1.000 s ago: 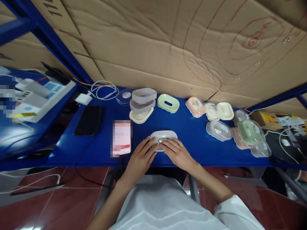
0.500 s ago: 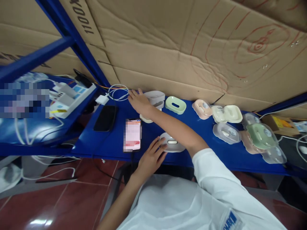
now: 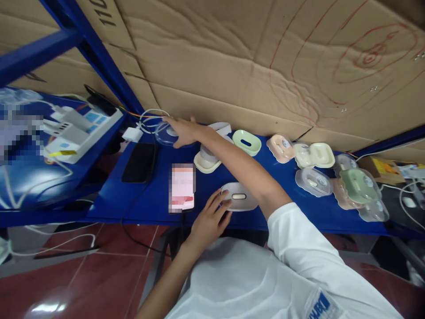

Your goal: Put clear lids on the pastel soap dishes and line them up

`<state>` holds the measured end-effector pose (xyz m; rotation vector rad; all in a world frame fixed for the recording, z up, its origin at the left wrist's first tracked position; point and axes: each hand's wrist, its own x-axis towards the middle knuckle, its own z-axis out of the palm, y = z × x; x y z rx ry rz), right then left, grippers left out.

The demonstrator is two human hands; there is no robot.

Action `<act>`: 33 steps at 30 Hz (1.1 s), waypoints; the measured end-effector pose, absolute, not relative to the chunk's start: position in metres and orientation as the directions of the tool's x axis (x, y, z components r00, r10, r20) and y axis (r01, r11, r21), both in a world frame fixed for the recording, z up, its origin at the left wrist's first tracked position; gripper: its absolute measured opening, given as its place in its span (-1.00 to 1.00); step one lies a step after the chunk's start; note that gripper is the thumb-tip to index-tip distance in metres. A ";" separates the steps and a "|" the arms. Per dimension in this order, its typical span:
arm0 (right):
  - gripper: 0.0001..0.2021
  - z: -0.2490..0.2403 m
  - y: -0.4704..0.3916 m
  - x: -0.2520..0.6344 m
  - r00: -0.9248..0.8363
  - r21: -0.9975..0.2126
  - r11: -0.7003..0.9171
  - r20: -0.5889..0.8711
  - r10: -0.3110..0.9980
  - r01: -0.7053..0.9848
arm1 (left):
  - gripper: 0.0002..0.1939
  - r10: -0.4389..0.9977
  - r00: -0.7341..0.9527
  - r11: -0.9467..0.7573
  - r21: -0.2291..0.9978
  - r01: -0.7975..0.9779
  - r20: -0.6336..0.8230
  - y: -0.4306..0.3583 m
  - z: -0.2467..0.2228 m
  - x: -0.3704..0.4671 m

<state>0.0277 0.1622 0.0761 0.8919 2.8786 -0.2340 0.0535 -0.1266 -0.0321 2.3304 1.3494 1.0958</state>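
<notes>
A pale grey soap dish (image 3: 247, 203) with a white-edged slot lies near the table's front edge. The fingers of my left hand (image 3: 209, 221) curl against its left rim. Farther back on the left, my right hand (image 3: 186, 131) reaches across, its thumb and fingers apart around a clear plastic lid (image 3: 162, 134). Part of that lid is hidden by the hand. Beside my right wrist, grey pieces (image 3: 208, 153) rest on a cream dish (image 3: 203, 165), partly covered by my forearm. A light green dish (image 3: 246, 141) with a dark slot lies just past the forearm.
To the left are a lit phone (image 3: 182, 188), a black flat device (image 3: 139, 162), a white charger (image 3: 133, 134) and a power strip (image 3: 79, 141). Lidded pink (image 3: 280, 148), cream (image 3: 312, 155) and green (image 3: 360, 186) dishes lie right. A cardboard wall (image 3: 212, 66) rises behind.
My right hand has moved left, and the clear lid now shows beneath it, close to the white cable. My left hand stays on the grey dish. The view has shifted slightly.
</notes>
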 end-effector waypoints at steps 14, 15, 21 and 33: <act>-0.36 0.017 -0.067 0.306 -0.741 -0.287 0.747 0.155 0.654 0.599 | -0.09 0.967 0.080 -0.253 0.865 0.434 0.242 -0.127 -0.043 0.051; -0.37 0.013 -0.068 0.304 -0.745 -0.243 0.760 0.168 0.645 0.603 | -0.08 0.972 0.089 -0.233 0.876 0.421 0.215 -0.126 -0.043 0.051; -0.39 0.011 -0.059 0.290 -0.813 -0.032 0.836 0.220 0.540 0.547 | -0.14 0.985 0.069 -0.171 0.877 0.449 0.157 -0.123 -0.038 0.049; -0.34 0.008 -0.061 0.298 -0.808 -0.154 0.819 0.146 0.571 0.552 | -0.23 0.950 0.196 -0.313 0.761 0.569 0.244 -0.121 -0.027 0.048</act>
